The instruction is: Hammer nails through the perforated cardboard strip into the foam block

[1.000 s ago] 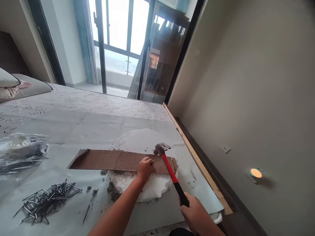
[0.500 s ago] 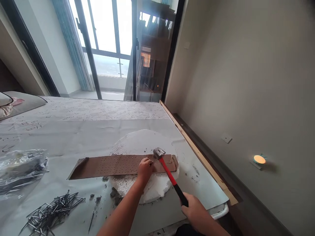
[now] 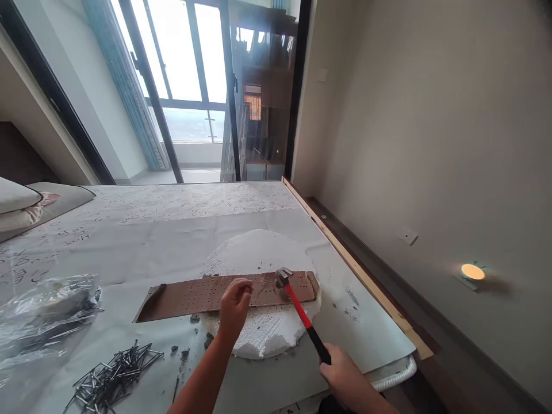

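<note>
My right hand (image 3: 345, 380) grips the black end of a red-handled hammer (image 3: 302, 317). The hammer's metal head rests on the right part of a brown perforated strip (image 3: 202, 293). This strip lies across a round white foam slab (image 3: 259, 253). My left hand (image 3: 234, 306) hovers at the strip's near edge, left of the hammer head, with the fingers loosely curled. Its back faces me, and I cannot see whether anything is between the fingertips.
A pile of dark nails (image 3: 114, 374) lies at the near left, beside a crumpled clear plastic bag (image 3: 41, 313). Crumbs of debris dot the grey sheet (image 3: 142, 241). The wooden bed edge (image 3: 357, 270) and a wall run along the right, with a lit floor lamp (image 3: 472, 271).
The hammer head has come down from above the strip onto it. My left hand has drawn back to the left, away from the spot where it was pinching a nail.
</note>
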Tool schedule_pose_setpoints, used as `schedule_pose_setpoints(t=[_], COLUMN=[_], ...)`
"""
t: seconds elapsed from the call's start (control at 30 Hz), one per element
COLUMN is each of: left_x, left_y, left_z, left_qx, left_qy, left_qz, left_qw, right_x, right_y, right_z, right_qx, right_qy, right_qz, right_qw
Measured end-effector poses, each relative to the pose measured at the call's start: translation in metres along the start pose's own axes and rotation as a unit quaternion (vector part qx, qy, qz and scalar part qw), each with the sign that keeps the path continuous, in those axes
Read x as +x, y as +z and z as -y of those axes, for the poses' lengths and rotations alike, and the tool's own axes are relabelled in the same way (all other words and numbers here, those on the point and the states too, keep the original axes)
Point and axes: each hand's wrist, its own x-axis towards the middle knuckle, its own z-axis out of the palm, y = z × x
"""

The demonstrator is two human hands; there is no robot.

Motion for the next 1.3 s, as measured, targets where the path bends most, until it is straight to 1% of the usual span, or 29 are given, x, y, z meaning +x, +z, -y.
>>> schedule_pose_setpoints(t=[0.07,0.13,0.2,0.27,0.33,0.4,0.53,0.63,0.73,0.87,0.97,1.1,1.17,1.23,1.3], left_x=[-0.021,-0.045,-0.068,-0.087,-0.103,-0.116,-0.132,-0.139,-0.142,-0.142,-0.141,-0.145,-0.147,-0.148,-0.148], left_y=[-0.027,-0.058,-0.088,-0.115,-0.135,-0.146,-0.152,-0.155,-0.160,-0.165,-0.166,-0.162,-0.158,-0.153,-0.149], left_z=[-0.008,-0.005,0.008,0.025,0.040,0.050,0.051,0.051,0.060,0.075,0.083,0.087,0.088,0.087,0.085], left_qx=[0.049,0.112,0.181,0.245,0.284,0.307,0.332,0.359,0.398,0.449,0.487,0.520,0.523,0.523,0.524], left_qy=[0.007,-0.001,-0.030,-0.075,-0.101,-0.103,-0.101,-0.122,-0.165,-0.206,-0.236,-0.281,-0.289,-0.291,-0.296], left_qz=[-0.023,-0.054,-0.065,-0.059,-0.048,-0.046,-0.047,-0.040,-0.017,0.031,0.061,0.101,0.113,0.123,0.129], left_qw=[0.999,0.992,0.981,0.965,0.952,0.945,0.937,0.925,0.902,0.869,0.839,0.800,0.794,0.792,0.788], right_x=[-0.008,-0.020,-0.031,-0.037,-0.036,-0.029,-0.016,-0.015,-0.014,-0.014,-0.025,-0.054,-0.067,-0.077,-0.084], right_y=[0.002,0.000,-0.002,-0.001,0.002,0.004,-0.003,-0.011,-0.011,-0.004,0.001,0.005,0.006,0.005,0.005], right_z=[-0.005,-0.010,-0.014,-0.016,-0.014,-0.008,0.004,0.007,0.007,0.008,0.009,0.002,-0.005,-0.013,-0.020], right_qx=[0.013,0.028,0.038,0.041,0.043,0.042,0.027,0.025,0.027,0.034,0.044,0.065,0.058,0.051,0.068], right_qy=[-0.005,-0.024,-0.044,-0.043,-0.042,-0.039,-0.019,-0.020,-0.020,0.009,0.008,0.008,0.010,-0.005,-0.014], right_qz=[-0.020,-0.029,-0.024,-0.021,-0.022,-0.014,0.010,0.014,0.021,0.052,0.070,0.113,0.124,0.110,0.096], right_qw=[1.000,0.999,0.998,0.998,0.998,0.998,0.999,0.999,0.999,0.998,0.997,0.991,0.991,0.993,0.993])
